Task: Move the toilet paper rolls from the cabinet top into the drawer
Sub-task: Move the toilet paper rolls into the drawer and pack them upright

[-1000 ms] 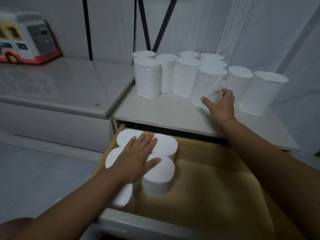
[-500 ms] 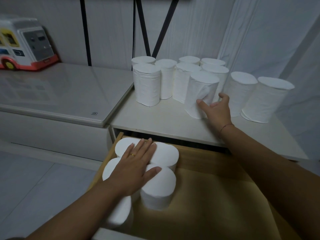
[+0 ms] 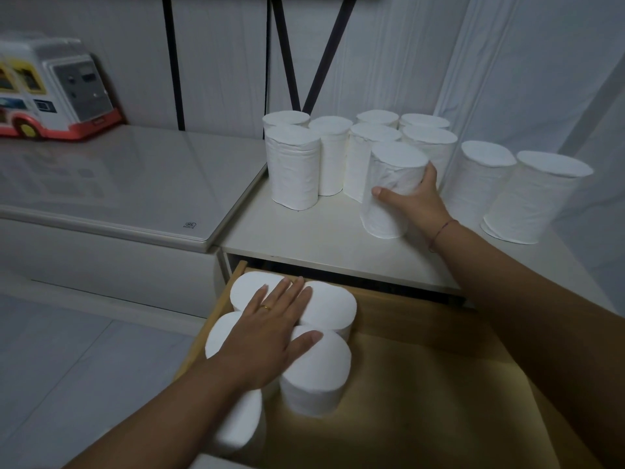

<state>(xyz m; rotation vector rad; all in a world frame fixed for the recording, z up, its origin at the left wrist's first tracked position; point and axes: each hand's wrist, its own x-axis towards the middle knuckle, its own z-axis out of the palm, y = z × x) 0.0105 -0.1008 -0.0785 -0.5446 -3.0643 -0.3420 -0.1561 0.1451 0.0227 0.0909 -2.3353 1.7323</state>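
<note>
Several white toilet paper rolls [image 3: 294,165] stand upright on the pale cabinet top [image 3: 304,238]. My right hand [image 3: 414,198] is wrapped around one roll [image 3: 389,184] at the front of the group, thumb on its near side, fingers behind it; the roll leans slightly and its base still rests on the top. Below, the wooden drawer [image 3: 422,401] stands pulled out. Several rolls [image 3: 318,370] stand on end in its left part. My left hand [image 3: 270,330] lies flat, fingers spread, on top of them.
Two more rolls [image 3: 537,198] stand apart at the right of the cabinet top, near a white curtain. A low glass-topped unit [image 3: 111,184] adjoins on the left, with a toy bus [image 3: 50,93] at its back. Tiled floor lies lower left.
My right hand has closed around the front roll and drawn it a little forward and away from the group. My left hand stays flat on the rolls in the drawer.
</note>
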